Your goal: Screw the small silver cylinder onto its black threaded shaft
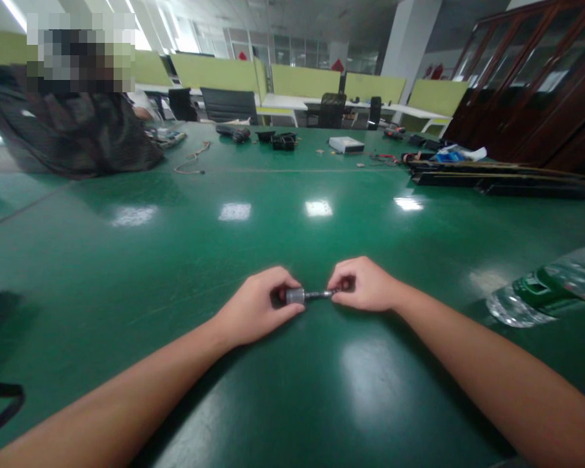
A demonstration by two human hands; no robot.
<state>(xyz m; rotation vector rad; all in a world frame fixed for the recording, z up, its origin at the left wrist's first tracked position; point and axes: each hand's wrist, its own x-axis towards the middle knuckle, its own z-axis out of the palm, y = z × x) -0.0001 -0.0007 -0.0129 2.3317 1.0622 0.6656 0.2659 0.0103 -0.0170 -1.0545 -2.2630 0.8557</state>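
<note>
Low over the green table, my left hand (259, 304) grips a short grey metal cylinder (295, 296) between thumb and fingers. A thin dark rod (318, 295) runs out of the cylinder's right end. My right hand (365, 283) pinches the far end of that rod, its fingertips hiding the tip. Both hands are closed, and cylinder and rod lie roughly level in one line between them. Whether the two are one piece or separate parts I cannot tell.
A clear plastic bottle (546, 286) with a green label lies on its side at the right. Farther back are a dark bag (78, 130), a cable (191, 160), black parts (283, 141), a white box (346, 145) and long black strips (497, 177). A partly hidden person sits behind the bag.
</note>
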